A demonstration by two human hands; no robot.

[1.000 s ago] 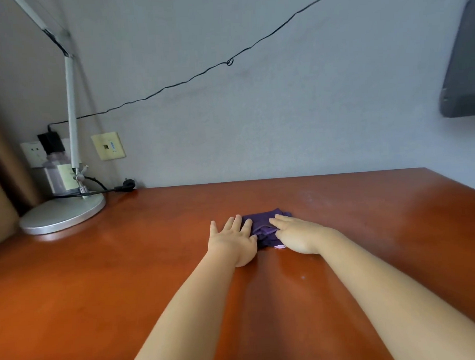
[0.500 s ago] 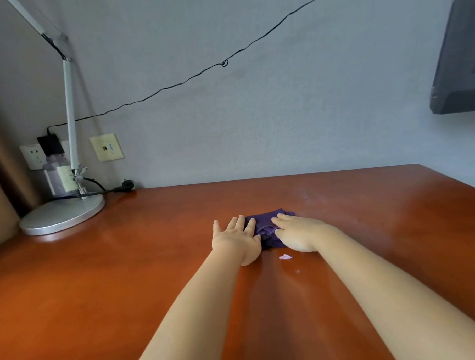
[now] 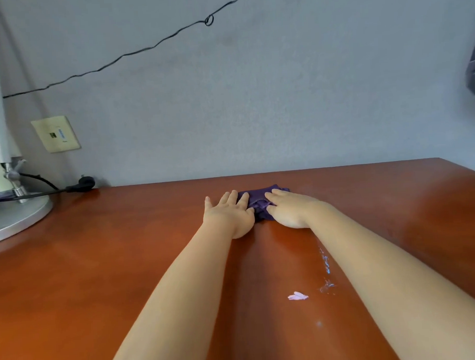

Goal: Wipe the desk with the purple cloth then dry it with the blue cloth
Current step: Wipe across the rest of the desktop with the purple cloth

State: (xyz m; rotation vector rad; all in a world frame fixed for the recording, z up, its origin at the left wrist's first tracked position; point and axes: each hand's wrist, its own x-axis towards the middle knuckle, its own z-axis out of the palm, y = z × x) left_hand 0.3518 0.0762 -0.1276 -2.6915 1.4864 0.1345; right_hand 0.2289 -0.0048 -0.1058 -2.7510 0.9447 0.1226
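Both bare forearms reach forward from the lower edge of the head view, converging toward the purple cloth (image 3: 262,203). The left hand (image 3: 228,214) lies palm down just left of the cloth, fingers straight and slightly spread, the inner fingertips overlapping the cloth's left edge. The right hand (image 3: 289,210) lies flat on the cloth's right part, fingers extended across its top, thumb against its near side.
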